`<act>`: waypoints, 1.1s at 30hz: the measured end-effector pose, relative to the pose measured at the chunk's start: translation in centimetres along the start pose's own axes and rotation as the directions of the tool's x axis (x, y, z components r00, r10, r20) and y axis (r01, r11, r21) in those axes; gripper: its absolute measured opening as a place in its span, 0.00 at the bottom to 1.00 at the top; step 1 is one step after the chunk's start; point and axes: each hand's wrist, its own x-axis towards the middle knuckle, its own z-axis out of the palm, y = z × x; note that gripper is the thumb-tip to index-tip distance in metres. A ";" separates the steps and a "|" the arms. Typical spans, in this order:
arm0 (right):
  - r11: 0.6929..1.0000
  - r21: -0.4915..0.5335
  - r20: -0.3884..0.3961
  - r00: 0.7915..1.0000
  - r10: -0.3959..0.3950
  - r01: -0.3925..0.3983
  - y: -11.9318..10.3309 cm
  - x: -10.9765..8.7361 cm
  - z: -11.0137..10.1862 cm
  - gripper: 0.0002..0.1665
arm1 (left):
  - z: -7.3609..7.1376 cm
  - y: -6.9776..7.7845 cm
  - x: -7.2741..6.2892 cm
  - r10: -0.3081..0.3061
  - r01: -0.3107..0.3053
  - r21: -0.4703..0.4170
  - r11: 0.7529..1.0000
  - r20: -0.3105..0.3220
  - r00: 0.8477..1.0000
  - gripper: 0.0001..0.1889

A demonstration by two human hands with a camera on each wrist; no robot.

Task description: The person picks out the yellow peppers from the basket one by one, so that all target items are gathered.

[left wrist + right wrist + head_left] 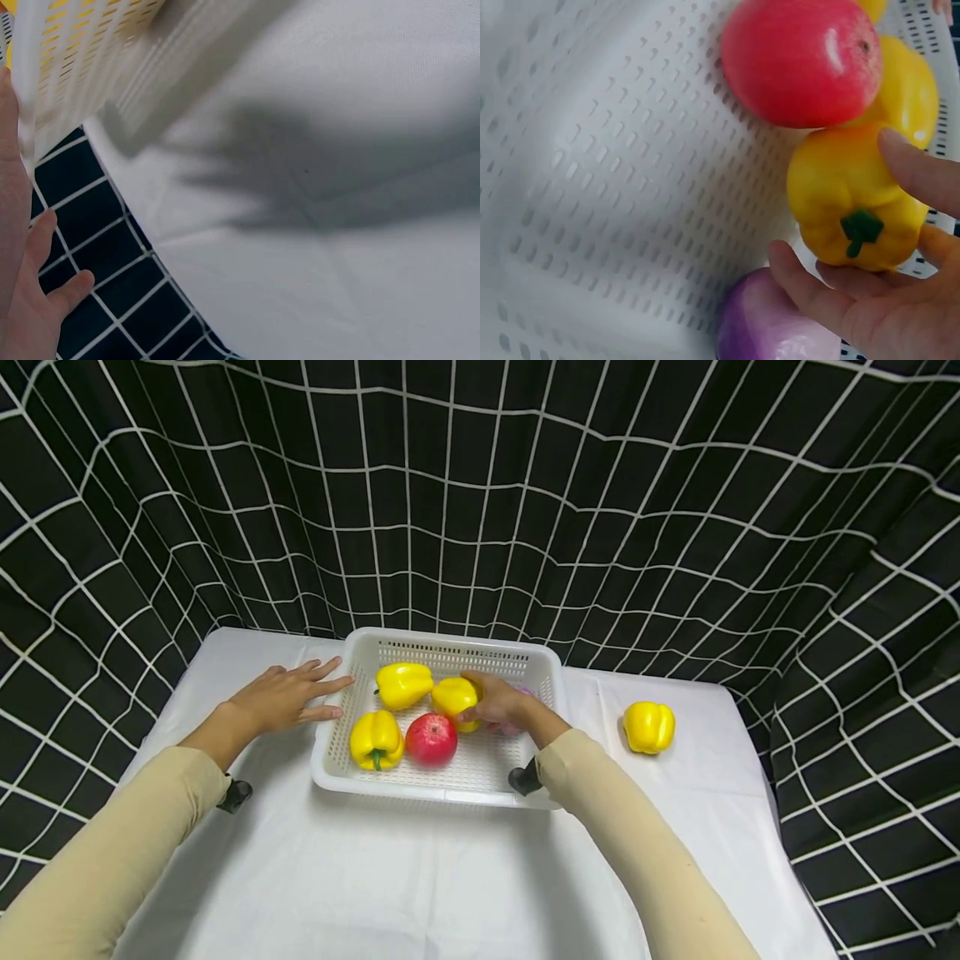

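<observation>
A white perforated plastic basket (pixel 442 796) stands on the table. My left hand (pixel 281 697) has its fingers spread at the basket's left rim; contact is not clear. Inside the basket my right hand (pixel 498 700) holds a yellow bell pepper (pixel 855 191), thumb on one side and fingers on the other. Against that pepper lies a red round fruit (pixel 431 740), like a pomegranate. Two other yellow bell peppers, one at the back (pixel 403 685) and one at the front left (pixel 377 739), share the basket. A purple and pale round vegetable (pixel 772 319) sits under my right hand, partly hidden.
One more yellow bell pepper (pixel 649 727) lies on the white tablecloth (pixel 390 877), right of the basket. A black curtain with a white grid (pixel 480 510) surrounds the table at the back and sides.
</observation>
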 end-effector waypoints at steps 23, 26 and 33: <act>0.970 -0.130 0.086 0.977 -0.195 0.205 0.3 -5.4 -3.1 0.50 | 0.1 0.2 -0.4 0.016 -0.016 -0.002 1.000 -0.026 1.000 0.33; 0.961 -0.156 0.083 0.972 -0.219 0.229 0.7 -6.4 -3.7 0.50 | 0.2 0.3 -0.4 0.012 -0.012 0.000 1.000 -0.026 1.000 0.34; 0.953 -0.158 0.083 0.966 -0.246 0.257 2.1 -8.6 -5.9 0.50 | -0.1 0.4 -0.4 0.016 -0.017 -0.002 1.000 -0.029 0.999 0.34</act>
